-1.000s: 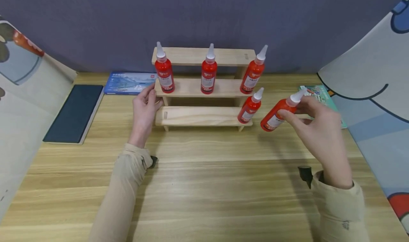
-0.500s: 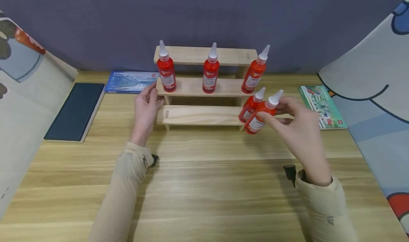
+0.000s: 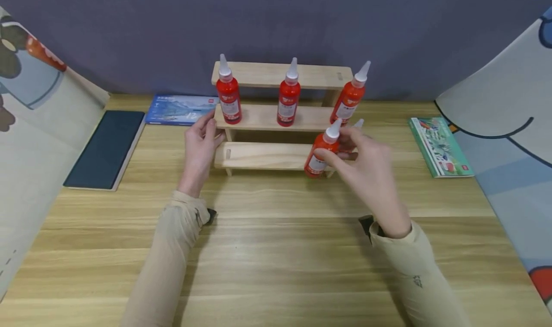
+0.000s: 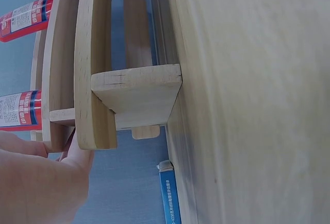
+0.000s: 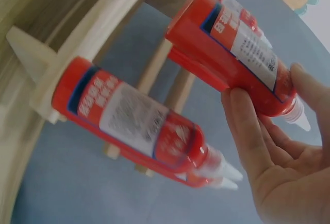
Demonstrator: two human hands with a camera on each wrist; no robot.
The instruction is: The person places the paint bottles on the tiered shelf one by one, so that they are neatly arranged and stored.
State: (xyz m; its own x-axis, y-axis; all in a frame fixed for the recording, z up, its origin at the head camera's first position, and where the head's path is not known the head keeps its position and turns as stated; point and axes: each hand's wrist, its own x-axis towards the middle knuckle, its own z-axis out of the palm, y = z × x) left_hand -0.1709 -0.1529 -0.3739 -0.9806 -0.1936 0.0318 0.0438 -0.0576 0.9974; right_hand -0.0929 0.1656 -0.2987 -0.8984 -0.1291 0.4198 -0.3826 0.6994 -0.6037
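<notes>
A three-tiered wooden rack (image 3: 264, 155) stands ahead of me. My left hand (image 3: 198, 147) grips the left end of its middle tier; the left wrist view shows the hand (image 4: 44, 177) at that shelf end. Between thumb and fingers, my right hand (image 3: 364, 166) pinches a red squeeze bottle (image 3: 316, 158) with a white nozzle, slightly tilted, over the right part of the lowest tier. Another red bottle (image 5: 129, 113) stands on that tier, mostly hidden behind the right hand in the head view. Three matching bottles (image 3: 288, 104) stand spaced along the middle tier.
Left of the rack lie a dark notebook (image 3: 105, 149) and a blue booklet or box (image 3: 181, 110). A green illustrated book (image 3: 441, 147) is on the right. A grey-blue panel (image 3: 276, 20) rises behind the rack on the wooden table (image 3: 258, 250).
My right hand has carried the held bottle leftward, from right of the rack, past the standing bottle, to the front of the lowest tier. The left hand has stayed at the rack's end.
</notes>
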